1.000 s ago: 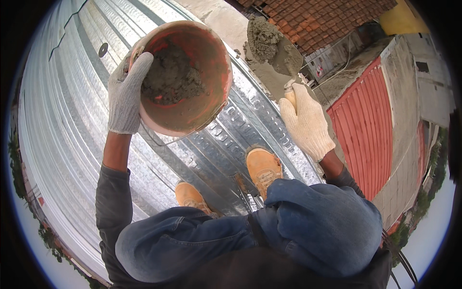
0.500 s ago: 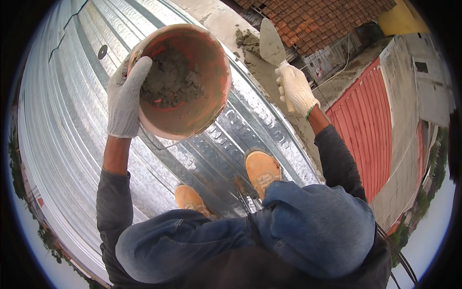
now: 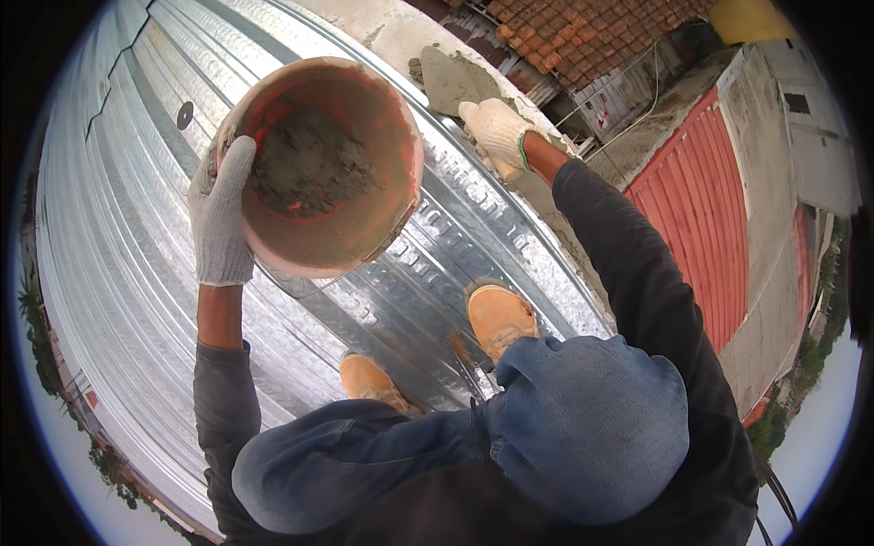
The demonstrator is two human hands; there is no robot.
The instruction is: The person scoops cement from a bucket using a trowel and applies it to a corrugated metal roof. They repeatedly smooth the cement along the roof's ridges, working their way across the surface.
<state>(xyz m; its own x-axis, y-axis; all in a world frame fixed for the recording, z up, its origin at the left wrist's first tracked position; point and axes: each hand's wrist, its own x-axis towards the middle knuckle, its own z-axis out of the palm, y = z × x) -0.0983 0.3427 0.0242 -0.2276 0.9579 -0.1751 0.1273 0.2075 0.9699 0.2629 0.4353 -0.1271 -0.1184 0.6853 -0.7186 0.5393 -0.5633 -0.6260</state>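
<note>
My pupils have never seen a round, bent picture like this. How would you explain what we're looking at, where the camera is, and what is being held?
There is no machine here: someone is working by hand. The camera is worn on the head and looks down through a wide fisheye lens, so straight edges curve near the rim. The gloved left hand holds a bucket with grey, mortar-like mix inside. The gloved right hand grips a trowel, its blade at a pale ledge. Tan boots stand on a ribbed metal roof.
</note>
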